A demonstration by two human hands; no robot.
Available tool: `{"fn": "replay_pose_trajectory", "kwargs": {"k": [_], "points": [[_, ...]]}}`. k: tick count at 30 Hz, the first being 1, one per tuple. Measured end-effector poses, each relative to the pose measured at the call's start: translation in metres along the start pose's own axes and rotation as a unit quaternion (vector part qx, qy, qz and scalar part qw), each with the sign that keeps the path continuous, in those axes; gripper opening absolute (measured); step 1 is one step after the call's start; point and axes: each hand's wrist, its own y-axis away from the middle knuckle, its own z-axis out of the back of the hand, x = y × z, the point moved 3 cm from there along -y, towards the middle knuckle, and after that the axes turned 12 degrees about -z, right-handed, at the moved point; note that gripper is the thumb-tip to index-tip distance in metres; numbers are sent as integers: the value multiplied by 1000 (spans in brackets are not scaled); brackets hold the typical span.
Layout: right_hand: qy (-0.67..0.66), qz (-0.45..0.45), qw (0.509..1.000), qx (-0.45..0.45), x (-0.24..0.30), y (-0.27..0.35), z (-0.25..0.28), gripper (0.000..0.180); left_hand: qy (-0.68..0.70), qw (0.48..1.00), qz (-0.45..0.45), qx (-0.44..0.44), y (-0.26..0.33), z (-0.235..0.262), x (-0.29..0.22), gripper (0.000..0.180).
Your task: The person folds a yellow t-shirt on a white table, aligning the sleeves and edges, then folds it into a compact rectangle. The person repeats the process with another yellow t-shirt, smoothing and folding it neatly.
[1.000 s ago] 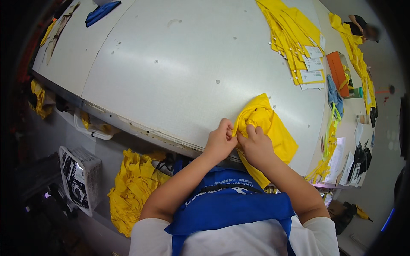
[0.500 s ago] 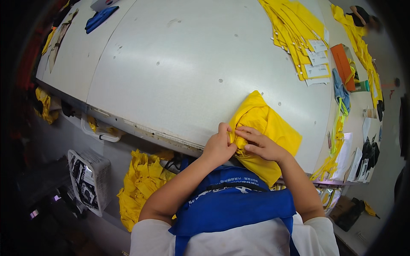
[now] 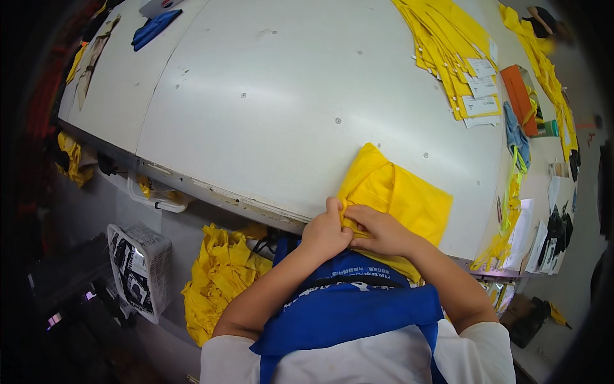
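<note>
A yellow cloth piece (image 3: 409, 201) lies partly folded on the near edge of the pale table, its lower part hanging down over my blue apron. My left hand (image 3: 325, 232) pinches the left edge of this cloth, fingers closed. Close beside it, my right hand (image 3: 378, 230) also grips the cloth, thumb and fingers drawn together. The two hands almost touch. Exactly what lies between the fingertips is hidden by the hands.
Flat yellow pieces with white labels (image 3: 444, 54) lie overlapped at the far right of the table (image 3: 256, 141). A blue folded cloth (image 3: 157, 29) is at far left. Below the edge are a yellow cloth heap (image 3: 220, 281) and a white basket (image 3: 153, 275). An orange box (image 3: 518, 99) stands right.
My right hand has moved left and down, closer to my left hand, and its fingers have closed on the cloth. The cloth's upper part now lies flatter and more spread.
</note>
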Motion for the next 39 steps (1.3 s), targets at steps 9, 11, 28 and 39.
{"fn": "replay_pose_trajectory", "kwargs": {"k": [9, 11, 28, 39], "points": [[102, -176, 961, -186, -72, -57, 73, 77, 30, 991, -49, -124, -33, 7, 14, 40], [28, -241, 963, -118, -62, -57, 74, 80, 199, 978, 14, -67, -24, -14, 35, 49], [195, -205, 915, -287, -29, -9, 59, 64, 101, 993, -48, -25, -35, -22, -17, 48], [75, -207, 944, -244, -26, -6, 88, 57, -123, 935, -232, -238, -21, 17, -56, 41]]}}
